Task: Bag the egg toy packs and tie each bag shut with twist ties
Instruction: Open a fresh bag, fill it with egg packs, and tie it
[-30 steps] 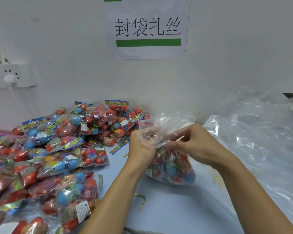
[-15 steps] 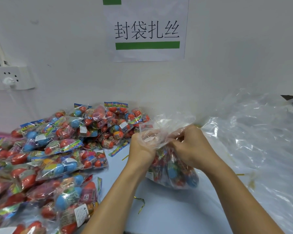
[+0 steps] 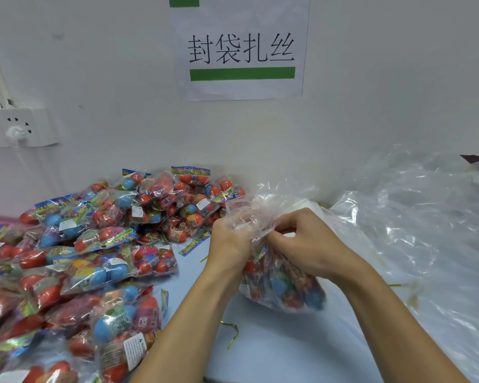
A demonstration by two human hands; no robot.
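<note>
Head view first and only: left hand (image 3: 228, 239) and right hand (image 3: 304, 244) meet over the desk (image 3: 288, 349), each with fingers curled into the gathered neck of a clear bag (image 3: 282, 286) that holds several egg toy packs. The bag's filled belly hangs below and slightly right of the hands, resting on the desk, its long axis running from the pinched neck down toward the person — so the neck lies directly between both hands, neither one nearer. Whether a twist tie is already in the fingers I cannot tell; a loose one (image 3: 231, 334) lies on the desk just below the left forearm. Unbagged packs (image 3: 94, 244) are heaped to the left, and empty clear bags (image 3: 412, 217) lie rumpled to the right.
</note>
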